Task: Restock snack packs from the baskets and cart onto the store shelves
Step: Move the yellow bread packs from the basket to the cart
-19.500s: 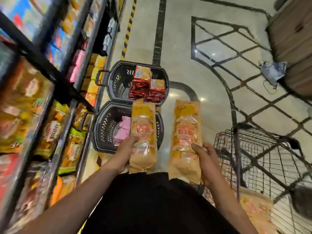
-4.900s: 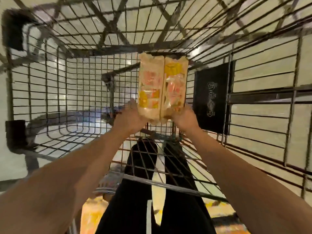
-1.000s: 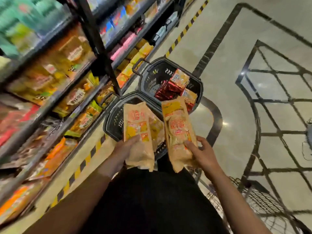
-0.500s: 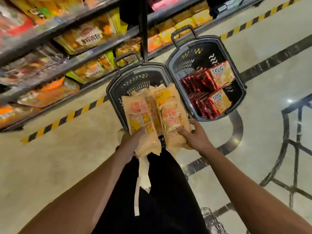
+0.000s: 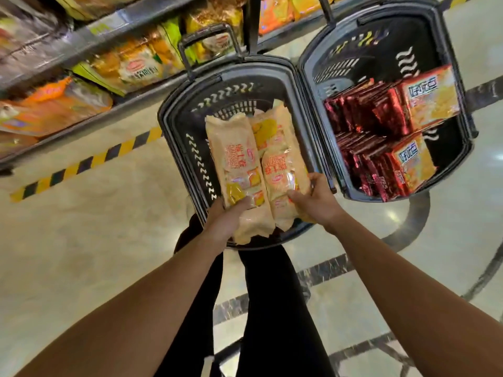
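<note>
- The left hand (image 5: 227,217) curls its fingers over the lower end of one long tan snack pack (image 5: 236,164), gripping it.
- The right hand (image 5: 315,198) grips the lower end of a second tan pack (image 5: 283,170), thumb across its front.
- Both packs lie side by side, touching, lengthwise over the near black basket (image 5: 177,126); whether they rest on its floor cannot be told.
- Just right of it, touching rim to rim, stands a second basket (image 5: 307,66) holding red and orange packs (image 5: 394,131).
- The store shelves (image 5: 114,25), stocked with bagged snacks, run along the top, well apart from both hands.
</note>
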Demonstrator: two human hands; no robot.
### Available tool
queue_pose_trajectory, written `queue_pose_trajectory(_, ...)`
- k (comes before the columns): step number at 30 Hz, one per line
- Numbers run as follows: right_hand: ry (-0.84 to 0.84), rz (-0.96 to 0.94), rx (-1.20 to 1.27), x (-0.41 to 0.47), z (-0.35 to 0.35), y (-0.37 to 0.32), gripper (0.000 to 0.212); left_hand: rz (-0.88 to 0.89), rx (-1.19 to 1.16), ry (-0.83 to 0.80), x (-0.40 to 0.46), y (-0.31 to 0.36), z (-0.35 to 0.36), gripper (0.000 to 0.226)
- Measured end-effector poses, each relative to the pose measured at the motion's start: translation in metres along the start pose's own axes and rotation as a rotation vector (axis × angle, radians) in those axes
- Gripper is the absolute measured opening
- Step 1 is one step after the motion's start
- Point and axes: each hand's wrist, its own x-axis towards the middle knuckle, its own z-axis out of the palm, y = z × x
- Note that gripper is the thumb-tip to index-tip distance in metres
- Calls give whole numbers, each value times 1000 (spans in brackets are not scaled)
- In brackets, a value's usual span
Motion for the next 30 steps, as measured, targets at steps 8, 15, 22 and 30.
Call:
queue_pose_trajectory(8, -101, -2, -128, 10, -19, 20, 67, 21, 264, -78, 13, -5, 6, 58)
queue_pose_trajectory(15, -62, 0, -176, 7, -22, 23, 60, 45, 330, -62, 14, 0, 2, 70)
queue_pose_trajectory(22, 65, -97, -260, -5, -11, 21, 48, 4, 379, -11, 7, 17, -6, 61)
queue_pose_trajectory(30, 303, -216, -686, -44, 3, 7, 88, 134, 676, 163, -29, 44, -23, 107)
